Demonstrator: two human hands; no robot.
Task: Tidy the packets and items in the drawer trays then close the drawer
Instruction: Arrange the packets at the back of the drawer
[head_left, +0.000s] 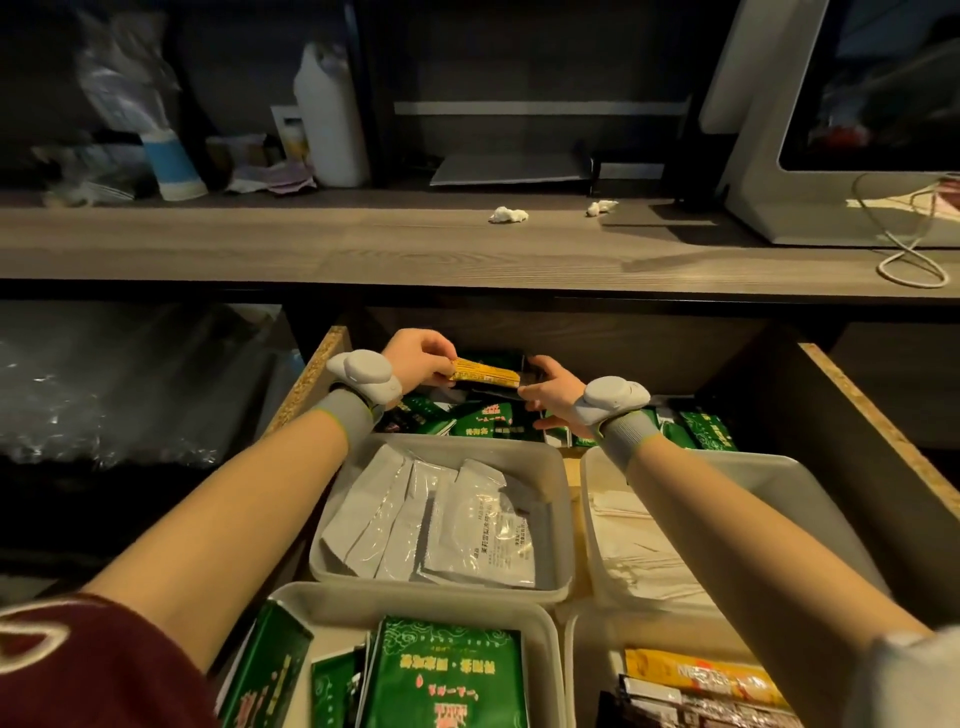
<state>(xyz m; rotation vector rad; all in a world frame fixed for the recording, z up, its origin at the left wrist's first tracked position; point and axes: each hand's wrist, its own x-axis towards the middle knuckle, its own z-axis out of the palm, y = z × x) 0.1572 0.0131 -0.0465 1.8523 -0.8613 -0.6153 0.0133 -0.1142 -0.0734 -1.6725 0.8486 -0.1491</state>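
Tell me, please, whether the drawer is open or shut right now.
Open. The drawer is pulled out from under the counter, its trays of packets exposed, and both hands reach inside.

Upside-down Chinese print on green packet (449, 675), too blurred to read; small illegible print on silver pouch (480, 540)

Counter: a long wood-grain countertop (363, 244) runs right across, dark edge along its front.
Back wall: dark panels (519, 62) behind the counter, barely lit.
Right side: a white monitor (769, 171) stands on the counter, a pale cable (909, 260) looped beside it.
Left side: a white bottle (330, 114) and a blue-and-white paper cup (174, 166) amid blurred clutter.
Light: warm and dim, shadows deep under the counter.
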